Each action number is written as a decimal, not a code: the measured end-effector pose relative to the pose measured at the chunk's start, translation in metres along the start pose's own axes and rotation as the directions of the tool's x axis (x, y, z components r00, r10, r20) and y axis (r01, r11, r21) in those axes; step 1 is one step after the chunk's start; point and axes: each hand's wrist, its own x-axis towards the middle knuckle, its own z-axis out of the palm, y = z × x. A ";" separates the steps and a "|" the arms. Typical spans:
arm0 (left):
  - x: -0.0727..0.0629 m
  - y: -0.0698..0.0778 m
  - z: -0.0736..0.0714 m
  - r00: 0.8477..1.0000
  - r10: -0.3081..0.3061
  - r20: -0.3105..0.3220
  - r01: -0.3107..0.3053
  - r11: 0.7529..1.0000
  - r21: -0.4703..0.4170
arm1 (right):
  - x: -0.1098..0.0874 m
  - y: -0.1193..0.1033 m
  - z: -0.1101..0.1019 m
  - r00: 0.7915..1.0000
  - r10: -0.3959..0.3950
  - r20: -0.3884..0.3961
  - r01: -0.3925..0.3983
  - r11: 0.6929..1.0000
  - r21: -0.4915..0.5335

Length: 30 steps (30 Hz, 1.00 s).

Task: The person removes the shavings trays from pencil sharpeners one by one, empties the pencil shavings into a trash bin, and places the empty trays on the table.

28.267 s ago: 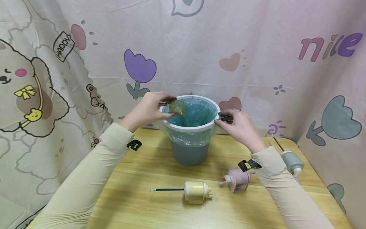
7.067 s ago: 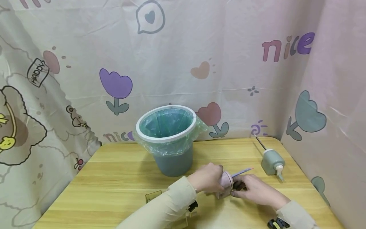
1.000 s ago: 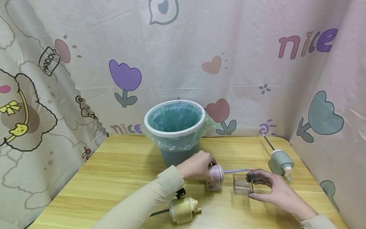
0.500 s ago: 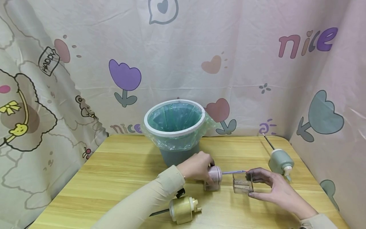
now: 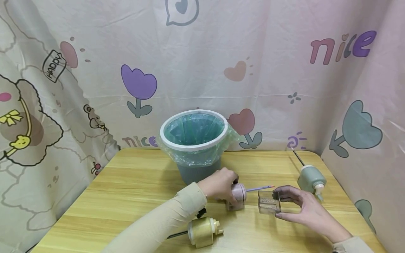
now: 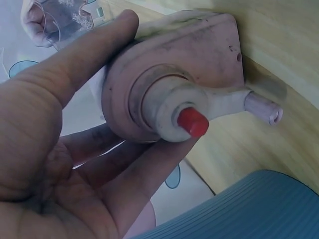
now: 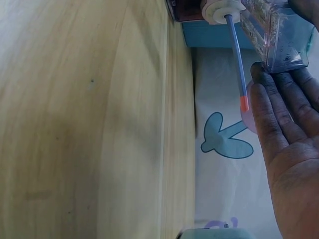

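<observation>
My left hand (image 5: 220, 184) grips a pink pencil sharpener (image 5: 239, 195) just above the table. A blue-purple pencil with an orange end (image 5: 257, 188) sticks out of its right side. In the left wrist view the sharpener's red knob (image 6: 193, 122) and crank handle (image 6: 261, 106) face the camera. To the right, my right hand (image 5: 302, 207) pinches a clear shavings drawer (image 5: 268, 203) between thumb and fingers. Shavings (image 7: 254, 30) lie inside the drawer, which is apart from the sharpener.
A grey-blue bin (image 5: 199, 172) lined with a green bag stands behind my left hand. A yellow pencil sharpener (image 5: 202, 232) with a dark pencil lies near the front. The grey-green sharpener (image 5: 311, 178) holding another pencil is at the right. A patterned curtain (image 5: 196, 77) surrounds the table.
Earlier, my left hand held a yellow drawer over the bin; later both hands were at the pink sharpener. Its drawer is now out in my right hand. The last second shows only slight shifts.
</observation>
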 end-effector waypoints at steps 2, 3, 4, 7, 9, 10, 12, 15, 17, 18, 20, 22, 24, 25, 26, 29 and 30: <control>0.000 0.001 0.000 1.000 0.000 0.008 0.000 1.000 -0.005 | 0.000 0.000 0.000 1.000 0.002 0.001 -0.002 1.000 -0.004; 0.000 0.001 0.000 1.000 0.003 0.011 -0.003 1.000 -0.007 | 0.000 0.000 0.000 1.000 0.004 0.001 -0.004 1.000 -0.005; 0.001 0.001 0.001 1.000 0.006 0.013 -0.006 1.000 -0.009 | 0.000 0.000 0.000 1.000 0.004 0.000 -0.004 1.000 -0.005; 0.002 0.001 0.002 1.000 0.013 0.018 -0.013 1.000 -0.017 | 0.000 0.001 0.000 1.000 0.000 -0.005 0.000 1.000 -0.009; 0.003 0.001 0.002 1.000 0.018 0.017 -0.017 1.000 -0.026 | 0.000 0.001 0.000 1.000 -0.001 -0.007 0.001 1.000 -0.011; 0.003 0.001 0.002 1.000 0.017 0.017 -0.016 0.999 -0.033 | -0.001 0.001 0.000 1.000 0.001 -0.007 -0.001 1.000 -0.013; 0.004 0.001 0.002 1.000 0.016 0.022 -0.015 0.999 -0.047 | -0.001 0.000 0.000 1.000 0.010 -0.003 -0.010 1.000 -0.013; 0.005 0.001 0.001 0.999 0.012 0.036 -0.009 0.997 -0.073 | -0.001 0.000 0.000 1.000 0.026 0.007 -0.026 1.000 -0.007; 0.005 0.000 0.000 0.999 0.008 0.044 -0.004 0.997 -0.080 | -0.001 -0.001 0.000 0.999 0.033 0.011 -0.033 0.999 -0.003; 0.005 0.000 0.000 0.999 0.005 0.048 -0.001 0.996 -0.086 | -0.001 -0.001 0.000 0.999 0.035 0.013 -0.035 0.999 -0.002; 0.006 0.000 0.000 0.999 0.004 0.048 0.000 0.997 -0.083 | -0.001 -0.001 0.000 0.999 0.037 0.012 -0.037 0.999 -0.002; 0.007 0.000 0.000 0.999 0.012 0.042 -0.009 0.998 -0.069 | -0.002 -0.001 0.000 0.999 0.039 0.011 -0.039 0.999 -0.005; 0.008 0.000 0.001 0.999 0.023 0.037 -0.021 0.998 -0.064 | -0.001 -0.001 0.000 0.999 0.042 0.013 -0.042 0.999 -0.009; 0.008 0.000 0.001 0.999 0.029 0.033 -0.027 0.998 -0.057 | -0.001 -0.001 0.000 0.999 0.044 0.014 -0.044 0.999 -0.011; 0.009 0.000 0.002 0.999 0.035 0.031 -0.033 0.998 -0.054 | -0.001 -0.001 0.000 0.999 0.045 0.016 -0.045 0.999 -0.015; 0.009 0.000 0.002 0.999 0.043 0.029 -0.041 0.996 -0.080 | 0.000 -0.001 -0.001 0.999 0.045 0.015 -0.045 0.999 -0.019; 0.009 -0.001 0.001 0.999 0.046 0.025 -0.044 0.996 -0.079 | 0.000 -0.001 -0.001 0.999 0.039 0.015 -0.038 0.999 -0.019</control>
